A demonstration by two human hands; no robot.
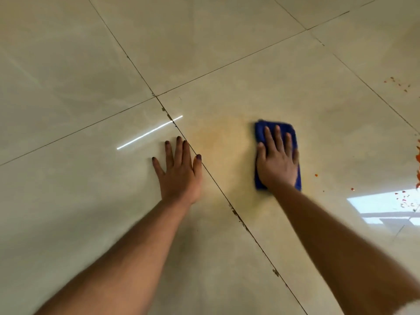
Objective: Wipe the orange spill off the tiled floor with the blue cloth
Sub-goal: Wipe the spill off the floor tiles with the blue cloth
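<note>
Right hand (278, 161) flat on blue cloth (276, 130), beside orange smear (218, 137)

Glossy cream floor tiles (68, 64) with dark grout lines (227, 64) — bright window reflection (381, 208) at right.

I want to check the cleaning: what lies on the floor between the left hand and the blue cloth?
In the head view, a faint orange smear and a grout line lie there.
</note>
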